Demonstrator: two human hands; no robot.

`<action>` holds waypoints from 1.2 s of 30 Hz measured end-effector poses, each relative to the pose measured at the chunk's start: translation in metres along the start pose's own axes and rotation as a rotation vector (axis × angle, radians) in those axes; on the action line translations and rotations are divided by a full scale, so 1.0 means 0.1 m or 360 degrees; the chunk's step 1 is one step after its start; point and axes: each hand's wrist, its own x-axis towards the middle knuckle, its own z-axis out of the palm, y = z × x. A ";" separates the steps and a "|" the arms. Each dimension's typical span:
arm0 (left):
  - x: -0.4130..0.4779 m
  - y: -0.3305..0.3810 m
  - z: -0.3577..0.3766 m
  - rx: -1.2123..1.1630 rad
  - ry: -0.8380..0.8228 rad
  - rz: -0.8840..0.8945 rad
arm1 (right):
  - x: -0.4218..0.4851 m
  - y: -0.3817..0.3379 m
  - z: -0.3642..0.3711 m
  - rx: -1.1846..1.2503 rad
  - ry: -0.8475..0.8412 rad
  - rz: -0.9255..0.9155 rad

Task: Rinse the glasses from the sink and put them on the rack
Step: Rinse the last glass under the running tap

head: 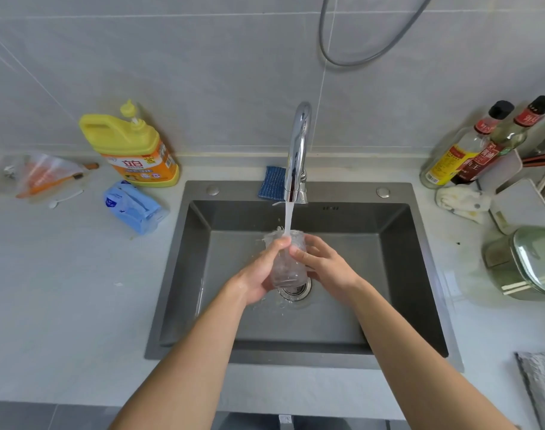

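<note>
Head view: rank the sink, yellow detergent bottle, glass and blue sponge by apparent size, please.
1. sink, by far.
2. yellow detergent bottle.
3. glass, held nearer the camera.
4. blue sponge, partly hidden behind the faucet; its place below the glass is unsure.

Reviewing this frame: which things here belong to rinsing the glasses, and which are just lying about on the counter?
Job in hand: glass, held by left hand and right hand under the running tap, over the sink; white rack at right.
Lying about: yellow detergent bottle, blue sponge, blue pack, two sauce bottles, cloth, green lidded box.
</note>
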 end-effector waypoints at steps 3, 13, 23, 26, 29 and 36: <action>0.07 -0.03 0.10 -0.0014 0.0046 0.0138 | 0.03 0.02 0.00 -0.0225 0.0246 -0.0158; 0.15 -0.05 0.08 -0.0297 0.0185 0.0139 | 0.06 -0.02 -0.07 -0.0191 0.0309 -0.0230; 0.10 -0.01 -0.01 0.0186 0.0412 0.0367 | 0.35 -0.21 -0.06 -0.0629 0.0310 -0.0151; 0.13 0.01 -0.05 0.0271 0.0412 0.0409 | 0.47 -0.35 0.06 -0.0667 0.0284 -0.0130; 0.14 0.01 -0.08 0.0320 0.0421 0.0415 | 0.59 -0.53 0.09 -0.0720 0.0222 -0.0120; 0.16 -0.02 -0.15 0.0232 0.0394 0.0382 | 0.67 -0.70 0.07 -0.1056 0.0395 -0.0023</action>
